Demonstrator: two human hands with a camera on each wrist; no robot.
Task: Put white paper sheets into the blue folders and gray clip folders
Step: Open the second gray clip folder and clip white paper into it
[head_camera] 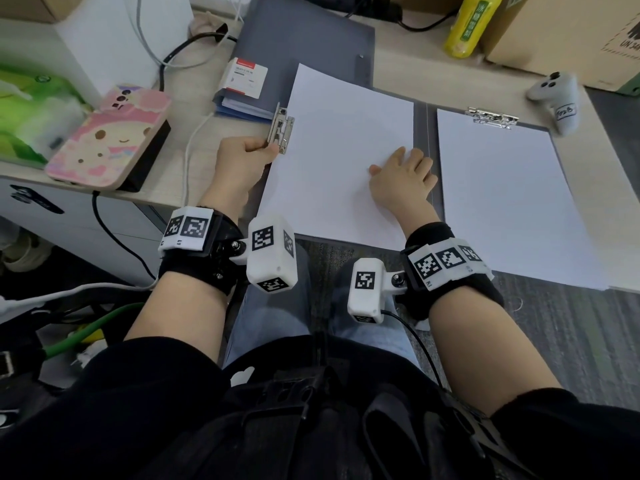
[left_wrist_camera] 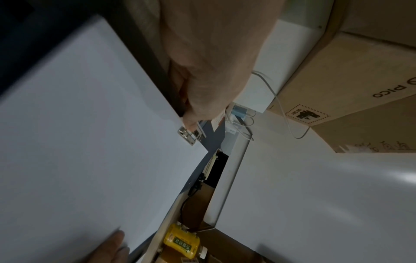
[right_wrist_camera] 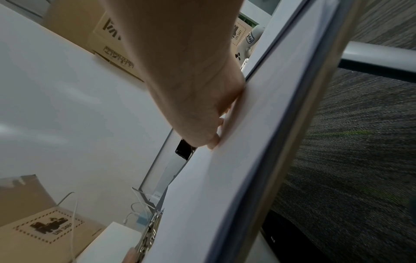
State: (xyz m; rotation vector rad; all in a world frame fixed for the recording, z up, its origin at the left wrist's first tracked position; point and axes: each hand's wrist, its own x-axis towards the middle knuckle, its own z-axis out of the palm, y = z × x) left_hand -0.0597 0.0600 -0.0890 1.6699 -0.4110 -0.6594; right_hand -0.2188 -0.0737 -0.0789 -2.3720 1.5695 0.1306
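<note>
A gray clip folder [head_camera: 420, 116] lies open on the desk edge in the head view. On its left half lies a white paper sheet [head_camera: 339, 140], tilted. My left hand [head_camera: 242, 154] pinches the metal side clip [head_camera: 281, 128] at the sheet's left edge; the left wrist view shows the clip [left_wrist_camera: 190, 136] at my fingertips. My right hand [head_camera: 401, 178] lies flat on the sheet with fingers spread, pressing it near the spine. On the right half another white sheet [head_camera: 502, 195] sits under the top clip [head_camera: 491, 116]. A blue folder [head_camera: 304, 39] lies behind.
A pink phone [head_camera: 110, 136] and green tissue pack [head_camera: 31, 112] lie at left. A small boxed pack [head_camera: 247, 79] rests on the blue folder. At the back stand a yellow bottle [head_camera: 467, 24] and cardboard box [head_camera: 568, 36], with a white controller [head_camera: 557, 98] at right. Cables cross the back left.
</note>
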